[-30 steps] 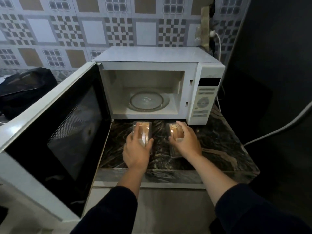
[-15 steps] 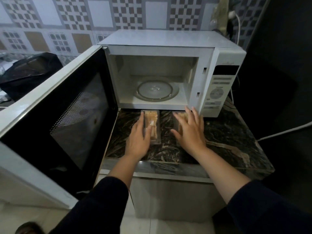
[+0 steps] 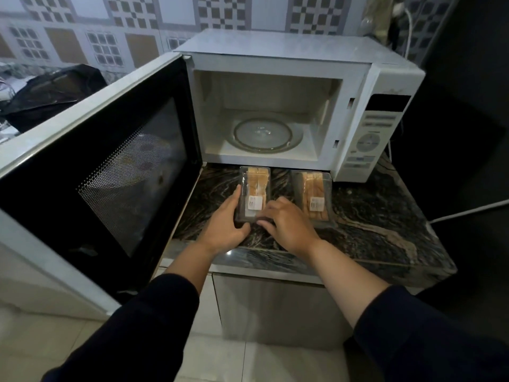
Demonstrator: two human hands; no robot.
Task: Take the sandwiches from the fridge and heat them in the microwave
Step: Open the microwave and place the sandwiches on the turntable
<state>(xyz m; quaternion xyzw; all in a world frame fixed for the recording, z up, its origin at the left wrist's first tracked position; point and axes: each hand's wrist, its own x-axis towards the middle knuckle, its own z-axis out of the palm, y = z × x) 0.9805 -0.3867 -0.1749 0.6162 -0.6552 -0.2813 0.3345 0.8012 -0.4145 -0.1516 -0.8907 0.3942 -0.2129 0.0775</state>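
Observation:
Two clear plastic sandwich packs lie on the dark marble counter (image 3: pixel 371 216) in front of the white microwave (image 3: pixel 380 111). My left hand (image 3: pixel 223 230) grips the near left edge of the left sandwich pack (image 3: pixel 254 188), and my right hand (image 3: pixel 286 224) has its fingers on that pack's near right corner. The right sandwich pack (image 3: pixel 314 197) lies untouched beside it. The microwave door (image 3: pixel 110 172) is swung wide to the left, and the glass turntable (image 3: pixel 263 133) inside is bare.
The open door blocks the space to the left of the counter. A black bag (image 3: pixel 52 92) sits on the surface behind it. A white cable (image 3: pixel 468 210) runs off the counter's right side, and a dark wall stands to the right.
My right hand left the right sandwich pack and moved left onto the near corner of the left pack. The left hand slid to that pack's near left edge. The camera drew back.

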